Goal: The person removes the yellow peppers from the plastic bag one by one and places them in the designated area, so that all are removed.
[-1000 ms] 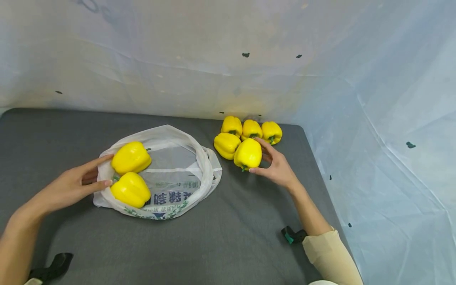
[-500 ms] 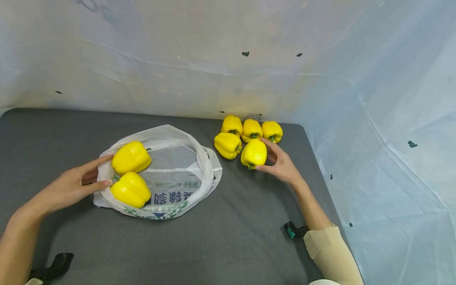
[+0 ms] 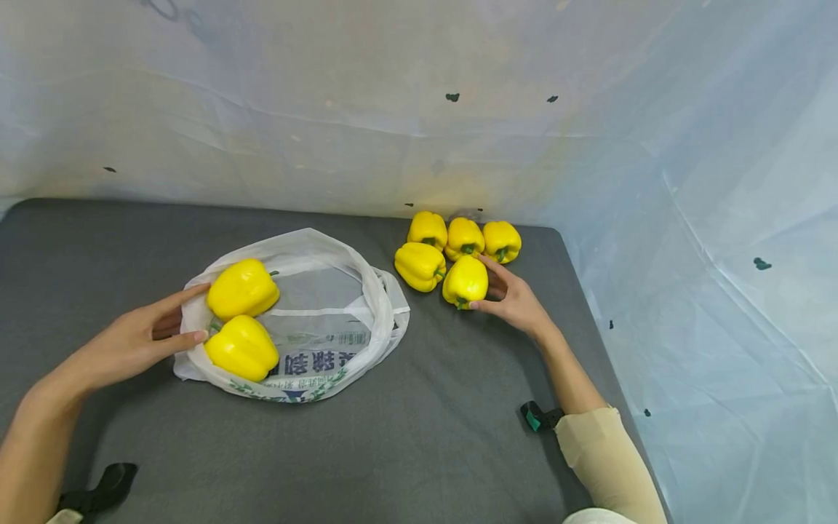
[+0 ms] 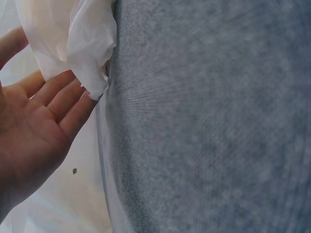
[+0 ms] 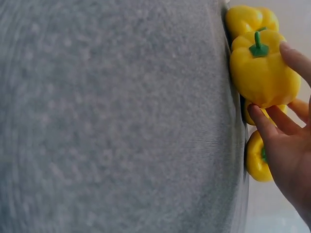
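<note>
My right hand (image 3: 513,302) holds a yellow bell pepper (image 3: 465,281) at the front of a cluster, its fingers and thumb round the sides. In the right wrist view this bell pepper (image 5: 262,73) has its green stem facing the camera, with fingertips (image 5: 260,116) under its lower side. At the left, a white plastic bag (image 3: 386,306) lies with its mouth spread wide. Two yellow bell peppers, one farther back (image 3: 242,290) and one nearer (image 3: 242,349), rest inside its left side. My left hand (image 3: 134,342) touches the bag's left rim, fingers long and spread; the bag (image 4: 87,48) hides its fingertips in the left wrist view.
Several more yellow bell peppers (image 3: 420,266) sit close together by the back edge of the grey table (image 3: 340,466). Pale plastic sheeting (image 3: 366,109) hangs behind the table and along its right side.
My right hand has shifted the held bell pepper slightly right, away from its left neighbour, and has since stayed nearly in place. My left hand and the bag look unchanged.
</note>
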A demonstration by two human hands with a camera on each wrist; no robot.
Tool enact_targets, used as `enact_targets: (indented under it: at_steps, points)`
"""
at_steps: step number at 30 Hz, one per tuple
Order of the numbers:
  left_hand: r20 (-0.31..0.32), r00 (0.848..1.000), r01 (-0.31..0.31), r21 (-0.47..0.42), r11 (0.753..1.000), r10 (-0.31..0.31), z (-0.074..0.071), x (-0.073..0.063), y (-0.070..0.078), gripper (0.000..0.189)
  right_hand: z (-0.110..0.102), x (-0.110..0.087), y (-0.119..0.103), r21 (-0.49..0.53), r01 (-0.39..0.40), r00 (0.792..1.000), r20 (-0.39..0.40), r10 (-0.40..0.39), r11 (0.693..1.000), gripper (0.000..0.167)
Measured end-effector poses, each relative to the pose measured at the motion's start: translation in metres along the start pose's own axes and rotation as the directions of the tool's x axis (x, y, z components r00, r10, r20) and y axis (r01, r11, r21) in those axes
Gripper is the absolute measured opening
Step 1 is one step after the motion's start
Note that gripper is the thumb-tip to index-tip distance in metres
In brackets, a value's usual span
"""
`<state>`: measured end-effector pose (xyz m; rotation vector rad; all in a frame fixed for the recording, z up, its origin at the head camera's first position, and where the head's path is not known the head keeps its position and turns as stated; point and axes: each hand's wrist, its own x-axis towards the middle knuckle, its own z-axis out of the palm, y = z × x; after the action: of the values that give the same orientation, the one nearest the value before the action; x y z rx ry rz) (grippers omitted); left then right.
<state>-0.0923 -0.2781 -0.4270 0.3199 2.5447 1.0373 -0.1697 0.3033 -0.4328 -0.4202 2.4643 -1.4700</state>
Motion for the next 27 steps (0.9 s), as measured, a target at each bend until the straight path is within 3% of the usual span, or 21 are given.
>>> enact_targets:
  at_steps: [9, 17, 27]
  points:
    - [0.003, 1.0, -0.004, -0.004, 1.0, 0.004, 0.0, 0.0, 0.0, 0.083, 0.002, 0.003, 0.004, 0.028, -0.004, 1.0, -0.02, 0.005, 1.0, 0.079]
    - [0.001, 1.0, -0.01, 0.004, 1.0, 0.01, 0.0, 0.0, -0.001, 0.082, 0.005, -0.001, -0.022, 0.076, -0.01, 0.998, -0.064, 0.014, 0.997, 0.076]
    - [0.001, 1.0, -0.014, 0.0, 1.0, 0.014, -0.001, -0.001, -0.001, 0.082, 0.007, -0.003, -0.024, 0.076, 0.013, 0.993, -0.118, -0.004, 0.997, 0.074]
